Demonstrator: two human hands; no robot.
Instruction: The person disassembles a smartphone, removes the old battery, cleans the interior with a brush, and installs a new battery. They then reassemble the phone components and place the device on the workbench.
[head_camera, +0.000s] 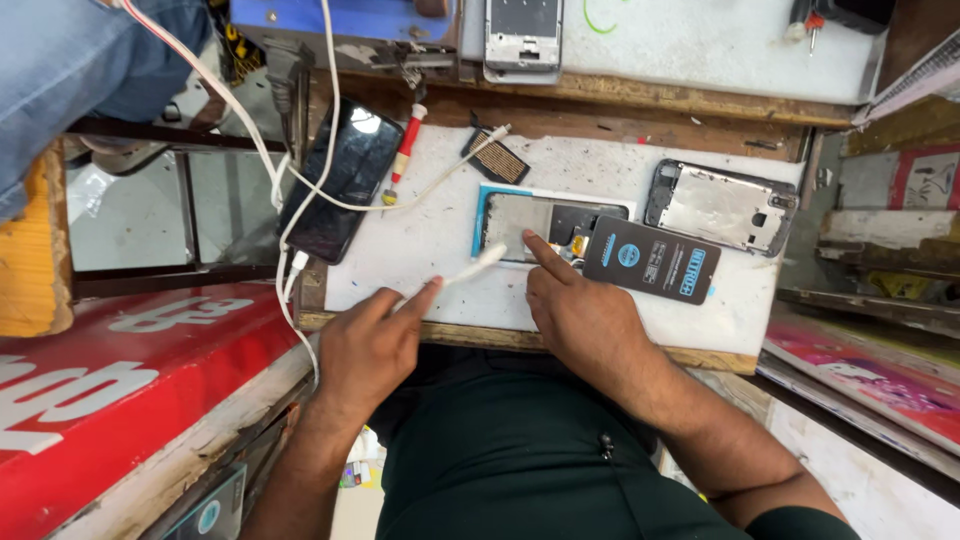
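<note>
My left hand (372, 345) rests at the white work mat's (420, 240) front edge, thumb and forefinger pinching a white cable plug (480, 264) that points at an opened phone (545, 228) with a blue rim. My right hand (580, 310) lies beside it, its forefinger pressing on the phone's grey inner panel. A dark flat box (650, 260) lies against the phone's right end.
A black phone (340, 180) lies at the mat's left corner with white cables over it. A red-handled screwdriver (405, 150), a small dark part (497, 158), a silver phone frame (720, 205) and another frame (523, 35) at the back are around. A red board (120, 380) is left.
</note>
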